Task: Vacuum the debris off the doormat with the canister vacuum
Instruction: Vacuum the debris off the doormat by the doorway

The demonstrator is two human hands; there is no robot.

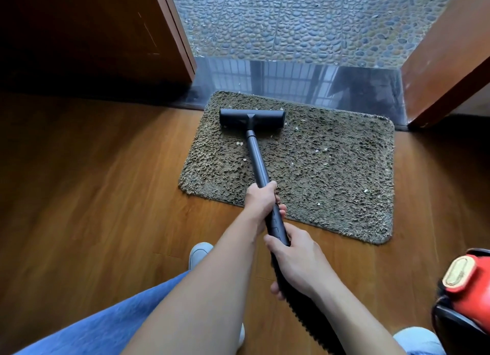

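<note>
Doormat [318, 174], flecked with pale debris [240, 143], on wood floor [106, 169]; vacuum head [252, 118] on its far-left part; wand [256, 155] gripped by left hand [261, 201] and right hand [294, 262], fingers [281, 209] wrapped round; red canister [466, 283] at right.

shaggy cloth doormat [318, 169], glossy wood floor [92, 182]

Both bare forearms reach up from the bottom edge toward the middle of the frame, the left from lower left and the right from lower right. The left hand [261, 203], the farther one, wraps its fingers round the vacuum wand [256, 157]. The right hand [294, 264], just below and to its right, curls round the same wand with its back to the camera.
</note>
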